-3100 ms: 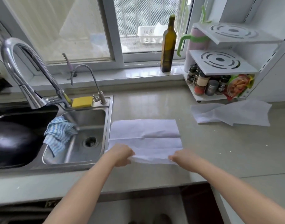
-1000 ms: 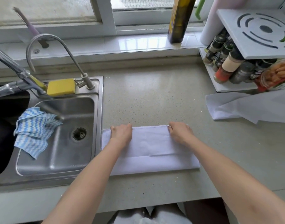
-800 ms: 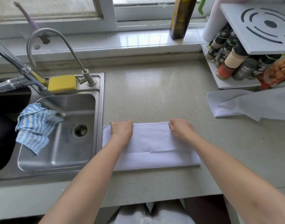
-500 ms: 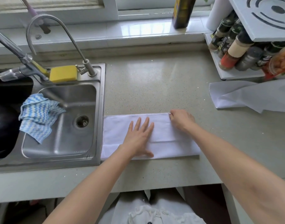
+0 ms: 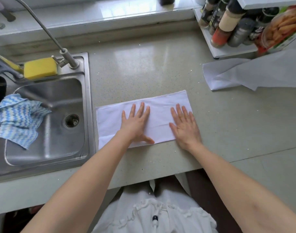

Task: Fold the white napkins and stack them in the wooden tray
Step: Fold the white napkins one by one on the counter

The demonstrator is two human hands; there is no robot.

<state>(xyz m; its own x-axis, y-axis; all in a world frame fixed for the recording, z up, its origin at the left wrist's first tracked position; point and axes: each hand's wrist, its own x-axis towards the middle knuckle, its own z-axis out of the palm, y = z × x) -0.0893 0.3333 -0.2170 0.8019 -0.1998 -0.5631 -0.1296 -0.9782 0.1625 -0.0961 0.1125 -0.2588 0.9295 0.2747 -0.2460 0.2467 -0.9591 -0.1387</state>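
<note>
Item: folded napkin, white, a long band lying flat on the countertop, its left end just beside the sink rim.

Left hand: I read it as flat, fingers straight and spread, palm pressing the middle of the band; it grasps nothing.

Right hand: likewise flat and unclenched, pressing the right end, its heel partly off the cloth onto the counter.

Second napkin: unfolded, rumpled, well apart to the right, touching the foot of the spice rack.

Wooden tray: not in view; I cannot place it.

Hazards, as I judge them:
- Left end lies close to the basin; a push leftward while smoothing could slide it over the rim into the sink, where it may get wet.
- Uneven pressure from the two palms could skew the layers, so the next fold comes out crooked.
- Lifting both palms at once may let the crease spring open.
- Pulling the second napkin carelessly could nudge the spice bottles.
</note>
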